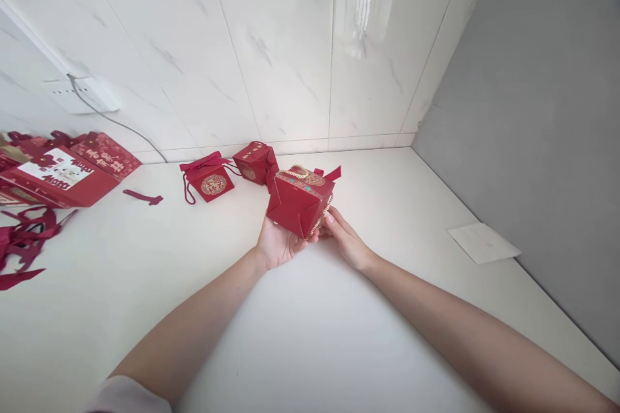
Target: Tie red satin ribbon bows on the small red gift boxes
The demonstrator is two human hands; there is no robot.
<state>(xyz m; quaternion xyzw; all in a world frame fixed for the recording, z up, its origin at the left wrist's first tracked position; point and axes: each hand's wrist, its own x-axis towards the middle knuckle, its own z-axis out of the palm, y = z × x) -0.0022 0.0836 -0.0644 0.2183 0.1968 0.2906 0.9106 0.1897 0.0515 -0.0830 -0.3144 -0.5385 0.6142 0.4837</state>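
Note:
A red gift box (295, 206) with gold and blue print and a twisted gold cord is held up, tilted, above the white table. My left hand (281, 242) supports it from below and from the left, its fingers partly under the box. At the box's lower right edge, my right hand (346, 239) is closed with thumb and fingers on the gold cord (325, 213). A red ribbon end sticks out behind the box. Just beyond stand a red box with a bow and gold emblem (210, 184) and another red box (254, 162).
Flattened red packaging (72, 171) lies at the left by the wall, with a heap of dark red ribbons (29, 239) before it. One loose ribbon piece (144, 197) is nearby. A grey cable (116, 121) hangs from a wall socket (80, 95). At right lies a white square (484, 243).

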